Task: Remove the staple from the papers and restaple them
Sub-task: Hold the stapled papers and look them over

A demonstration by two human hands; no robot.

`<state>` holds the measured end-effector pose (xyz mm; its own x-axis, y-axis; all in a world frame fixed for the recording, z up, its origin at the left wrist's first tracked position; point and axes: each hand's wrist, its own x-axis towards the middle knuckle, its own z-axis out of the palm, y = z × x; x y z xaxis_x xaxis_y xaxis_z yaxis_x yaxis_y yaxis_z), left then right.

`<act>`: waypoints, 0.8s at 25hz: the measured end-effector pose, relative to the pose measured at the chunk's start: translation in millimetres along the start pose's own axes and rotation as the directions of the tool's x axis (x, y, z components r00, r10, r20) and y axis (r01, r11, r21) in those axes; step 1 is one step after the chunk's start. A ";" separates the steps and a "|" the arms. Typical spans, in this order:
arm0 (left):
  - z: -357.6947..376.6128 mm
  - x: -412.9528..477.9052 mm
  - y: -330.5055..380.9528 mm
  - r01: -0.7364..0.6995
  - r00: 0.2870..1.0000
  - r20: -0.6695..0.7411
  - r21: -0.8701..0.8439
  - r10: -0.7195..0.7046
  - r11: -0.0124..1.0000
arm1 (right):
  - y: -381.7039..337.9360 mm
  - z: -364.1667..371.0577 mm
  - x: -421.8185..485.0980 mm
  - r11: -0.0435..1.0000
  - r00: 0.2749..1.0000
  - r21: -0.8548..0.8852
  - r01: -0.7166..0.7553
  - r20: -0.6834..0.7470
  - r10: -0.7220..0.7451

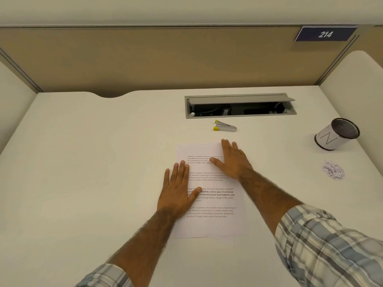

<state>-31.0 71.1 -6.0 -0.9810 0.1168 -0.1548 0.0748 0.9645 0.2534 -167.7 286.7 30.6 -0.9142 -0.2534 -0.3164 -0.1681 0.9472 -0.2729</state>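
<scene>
A stack of printed papers (pixel 215 201) lies flat on a pale counter (pixel 93 162), near its middle, with 4 blocks of text facing up. Whether a staple sits in the papers is too small to tell.

Both hands rest palm down on the papers. The left hand (pixel 178 191) lies over the papers' left edge, its fingers (pixel 182 168) straight and close together, thumb angled out onto the text. The right hand (pixel 233 160) covers the papers' upper right corner, its fingers (pixel 226 145) slightly spread and reaching just past the top edge, thumb stretched left across the first paragraph. Neither hand grips anything. Plaid sleeves (pixel 331 249) are rolled up on both forearms.

Just beyond the top edge of the papers, apart from the right hand, lies a small silver tool with yellow ends (pixel 224 126), possibly a stapler or staple remover.

Farther back from the papers, a grey cable tray (pixel 240 105) is sunk into the counter with its lid propped open; inside are dark cables and fittings, not clearly readable.

Well to the right of the papers stands a dark mesh cup (pixel 336 134) wrapped in white paper marked with a letter like N; its contents cannot be seen. Nearer than the cup, also right of the papers, sits a small heap of pale shredded bits (pixel 333 169).

Behind the counter rises a tan partition (pixel 155 59) carrying a blue plate reading 214 (pixel 325 34).
</scene>
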 end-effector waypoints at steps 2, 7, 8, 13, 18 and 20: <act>0.9 -0.1 -0.9 0.004 1.000 0.000 0.023 -0.004 1.000 | -2.8 -5.5 -0.5 1.000 1.000 0.024 -0.001 0.005 0.001; 0.1 -0.5 0.6 0.006 1.000 0.009 0.026 -0.007 1.000 | -16.2 -14.6 -13.9 0.988 0.999 0.154 -0.031 0.029 0.027; -0.3 -0.8 0.6 0.009 1.000 0.009 0.020 -0.009 1.000 | -18.1 -16.9 -18.7 0.965 0.998 0.260 -0.034 0.058 0.019; -0.3 0.5 0.1 -0.002 1.000 0.001 0.009 0.002 1.000 | -17.4 -20.1 -51.9 0.721 0.992 0.682 -0.122 0.051 0.119; 0.1 -0.3 0.2 0.004 1.000 -0.023 -0.002 -0.004 1.000 | -34.2 -14.6 -76.4 0.615 0.999 0.789 -0.012 0.039 -0.030; -0.4 0.0 0.3 0.001 1.000 -0.026 0.000 -0.001 1.000 | -36.6 -16.2 -82.1 0.498 1.000 0.867 -0.012 0.012 0.002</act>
<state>-31.0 71.3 -5.6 -0.9854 0.1094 -0.1301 0.0737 0.9646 0.2531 -92.5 275.9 81.2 -0.9100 -0.2537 -0.3280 0.2465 0.3048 -0.9199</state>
